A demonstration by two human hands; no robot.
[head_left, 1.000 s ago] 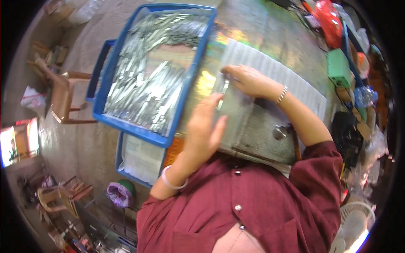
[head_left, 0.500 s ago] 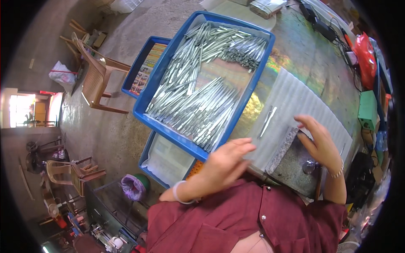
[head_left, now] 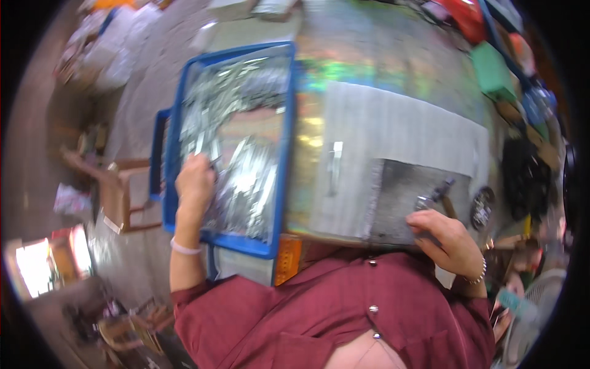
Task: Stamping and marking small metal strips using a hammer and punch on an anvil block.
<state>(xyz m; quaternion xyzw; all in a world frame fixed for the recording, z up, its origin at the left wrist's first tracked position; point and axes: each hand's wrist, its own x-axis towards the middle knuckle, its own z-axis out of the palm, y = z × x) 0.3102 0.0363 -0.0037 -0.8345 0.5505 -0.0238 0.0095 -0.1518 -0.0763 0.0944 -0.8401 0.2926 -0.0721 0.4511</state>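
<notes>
Gently does it with the left hand, whose fingers are curled down into the metal strips; blur hides whether they pinch one or merely touch the pile, though a bright strip shows right by the tips. Strips this thin and jumbled would probably come away best gripped near one end and drawn along their length, so that neighbours are not dragged crosswise. They lie left of centre in the scene, inside the blue tray, whose raised rim calls for lifting well up before any sideways move. To its right, a slim metal piece lies alone on the white foam sheet, running roughly far to near; it is best left unbrushed. Farther right, the right hand has its thumb and forefinger apart, with nothing visible between them, by the near side of the grey slab. A dark-headed tool, too blurred to name surely, is just beyond those fingers, so they would do well to give it room, and likewise the round dark object to its right.
</notes>
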